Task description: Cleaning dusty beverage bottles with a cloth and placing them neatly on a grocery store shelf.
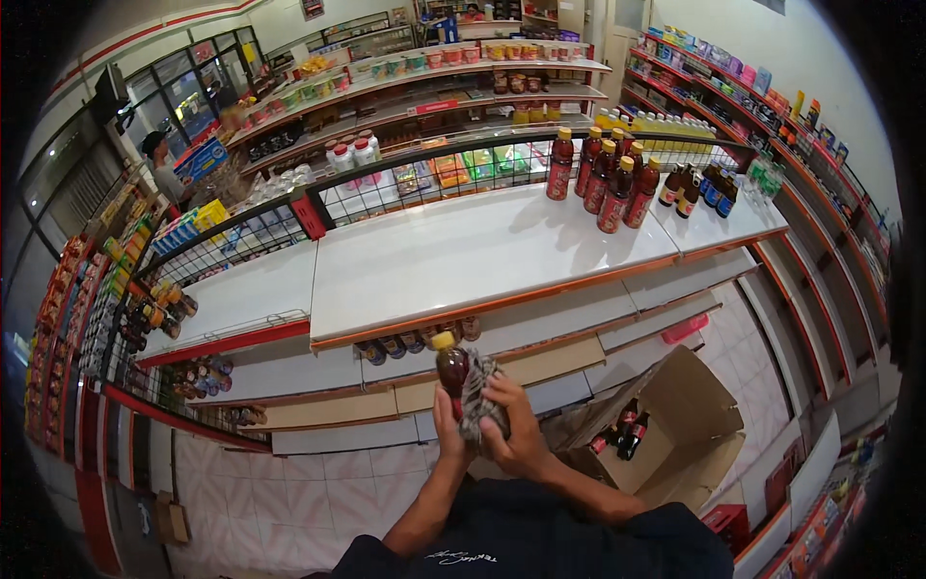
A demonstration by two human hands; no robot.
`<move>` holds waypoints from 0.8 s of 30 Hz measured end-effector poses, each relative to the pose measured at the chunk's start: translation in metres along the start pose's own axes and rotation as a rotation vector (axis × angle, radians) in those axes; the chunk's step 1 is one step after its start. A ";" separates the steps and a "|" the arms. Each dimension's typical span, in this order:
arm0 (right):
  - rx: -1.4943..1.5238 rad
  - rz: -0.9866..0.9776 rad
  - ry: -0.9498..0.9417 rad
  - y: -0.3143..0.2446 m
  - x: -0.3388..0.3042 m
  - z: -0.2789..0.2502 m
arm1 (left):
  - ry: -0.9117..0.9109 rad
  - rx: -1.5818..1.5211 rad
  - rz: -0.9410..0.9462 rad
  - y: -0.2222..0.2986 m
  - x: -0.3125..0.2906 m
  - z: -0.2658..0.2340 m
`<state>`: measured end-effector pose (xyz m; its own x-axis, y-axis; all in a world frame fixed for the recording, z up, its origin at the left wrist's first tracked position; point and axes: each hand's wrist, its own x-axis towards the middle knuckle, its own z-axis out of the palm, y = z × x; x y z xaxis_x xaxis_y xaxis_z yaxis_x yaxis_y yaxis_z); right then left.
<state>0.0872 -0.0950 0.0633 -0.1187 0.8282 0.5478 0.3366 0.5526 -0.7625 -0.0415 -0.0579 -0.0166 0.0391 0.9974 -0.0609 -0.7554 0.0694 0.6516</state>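
Note:
Between my two hands, in front of my chest, is a dark bottle with a yellow cap (451,363). My left hand (449,427) grips its lower part from the left. With my right hand (513,417) I press a crumpled grey patterned cloth (476,396) against the bottle's right side. The cloth and fingers hide much of the label. On the white top shelf (424,261) ahead, several similar red-labelled bottles with yellow caps (614,198) stand upright in a group.
An open cardboard box (690,425) at my right holds a few dark bottles (632,434). Small brown bottles (688,193) and blue-labelled bottles (721,193) stand right of the group. A black wire grid (405,179) backs the shelf. A person (166,169) is at the far left.

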 end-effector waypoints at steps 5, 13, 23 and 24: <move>-0.126 -0.090 -0.154 -0.002 -0.005 -0.001 | 0.115 0.038 0.094 0.002 -0.003 0.022; 0.056 -0.018 -0.025 0.003 0.036 0.004 | 0.044 0.170 0.089 0.010 -0.022 0.032; -0.063 -0.148 -0.304 -0.007 0.016 0.025 | 0.182 0.062 0.107 0.029 -0.009 -0.006; -0.073 -0.178 -0.315 -0.012 0.029 0.024 | 0.169 0.041 0.114 0.017 -0.009 -0.018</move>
<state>0.0576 -0.0757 0.0804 -0.4595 0.7143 0.5278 0.3492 0.6917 -0.6321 -0.0665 -0.0665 -0.0184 -0.1580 0.9814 -0.1093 -0.7213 -0.0391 0.6916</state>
